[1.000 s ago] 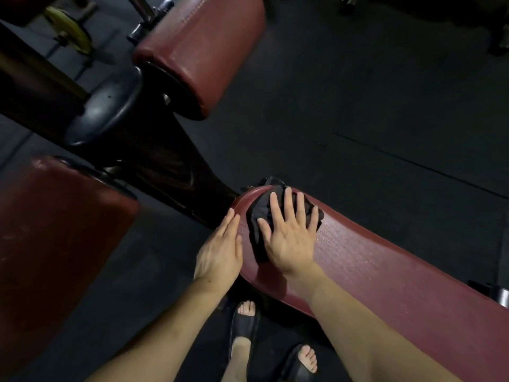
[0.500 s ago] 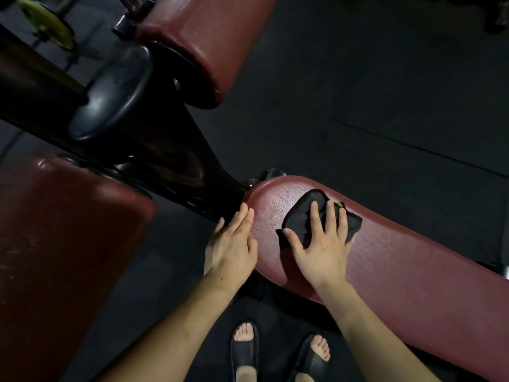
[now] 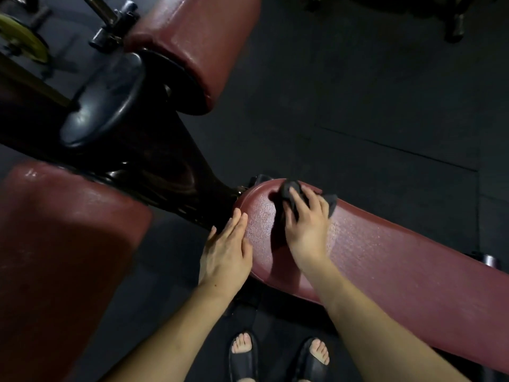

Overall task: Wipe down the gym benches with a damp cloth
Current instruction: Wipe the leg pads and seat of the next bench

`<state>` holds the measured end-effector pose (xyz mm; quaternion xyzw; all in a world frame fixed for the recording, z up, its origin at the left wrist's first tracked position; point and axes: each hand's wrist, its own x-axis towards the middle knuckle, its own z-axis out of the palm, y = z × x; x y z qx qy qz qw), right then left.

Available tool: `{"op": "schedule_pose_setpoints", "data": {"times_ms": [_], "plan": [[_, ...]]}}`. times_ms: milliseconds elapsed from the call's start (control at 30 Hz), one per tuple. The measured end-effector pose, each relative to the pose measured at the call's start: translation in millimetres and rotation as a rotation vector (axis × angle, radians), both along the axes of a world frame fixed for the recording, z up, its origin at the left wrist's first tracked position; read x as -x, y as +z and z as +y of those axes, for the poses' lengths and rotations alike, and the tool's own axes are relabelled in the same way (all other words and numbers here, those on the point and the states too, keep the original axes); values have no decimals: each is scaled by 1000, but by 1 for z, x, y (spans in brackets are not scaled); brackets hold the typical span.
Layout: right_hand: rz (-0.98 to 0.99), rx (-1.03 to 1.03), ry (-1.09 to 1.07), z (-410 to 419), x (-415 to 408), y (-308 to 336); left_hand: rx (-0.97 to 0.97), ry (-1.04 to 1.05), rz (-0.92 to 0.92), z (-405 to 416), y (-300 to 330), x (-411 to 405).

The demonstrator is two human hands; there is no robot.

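Two bare hands work at the rounded end of a long maroon padded vinyl bench [image 3: 399,271]. On the pad's far edge the right hand [image 3: 308,230] presses a crumpled dark grey cloth [image 3: 292,193], its fingers spread almost straight over it. At the near edge the left hand [image 3: 225,255] rests flat, fingers straight and together. Black slide sandals [image 3: 243,357] stand on the dark rubber floor [image 3: 358,106] below.

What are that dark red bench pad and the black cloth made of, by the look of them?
The bench pad looks like vinyl or leather-like upholstery: dark red, with a fine pebbled grain and a soft sheen where light catches it. The cloth under the right hand looks like a soft matte fabric, bunching into folds; the exact fibre is unclear.
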<state>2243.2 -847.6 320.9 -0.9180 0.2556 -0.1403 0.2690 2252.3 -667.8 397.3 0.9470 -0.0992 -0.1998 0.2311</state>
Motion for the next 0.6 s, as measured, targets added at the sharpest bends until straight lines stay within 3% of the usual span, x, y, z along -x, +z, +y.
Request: {"op": "schedule_pose_setpoints", "data": {"times_ms": [100,300,467,600], "plan": [[-14,-7,-36,8,-28,9,108,81,42,5,-4,-4],[218,172,257,22,37,21,172,116,88,15,-3,7],[164,387,441,-28,46,23,189,111,80,12,-5,9],[99,359,561,-37,36,2,185,98,54,14,-9,13]]}}
